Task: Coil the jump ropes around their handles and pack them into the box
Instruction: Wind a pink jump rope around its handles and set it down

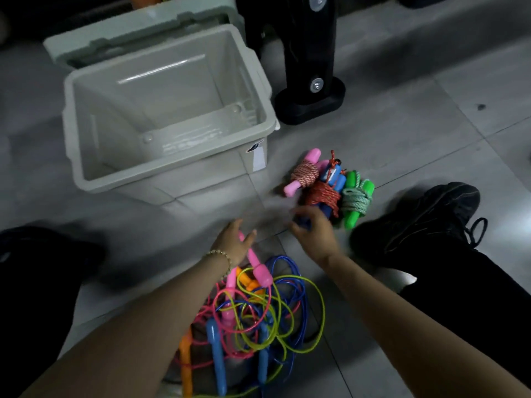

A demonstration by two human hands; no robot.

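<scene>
A grey plastic box [161, 90] stands open on the tiled floor [431, 124] at the upper left, with its lid [120, 38] propped behind it. Below it, the left hand [235, 242], a beaded bracelet [219, 254] on its wrist, hovers with spread fingers over a pink handle [258, 268]; motion blur hides whether it holds that handle. The handle belongs to a loose tangle of ropes [258, 314] in pink, yellow, blue and orange, heaped on the floor between the forearms. To the right, the right hand [313, 228] curls its fingers round the near end of the blue-handled rope [323, 196], which is wound in red cord. That bundle lies on the floor just right of the box, outside it, touching a coiled pink-handled rope [304, 175] on its left and a coiled green-handled rope [356, 199] on its right. A black stand [310, 96] rises behind them. A black shoe [416, 222] rests farthest right.
</scene>
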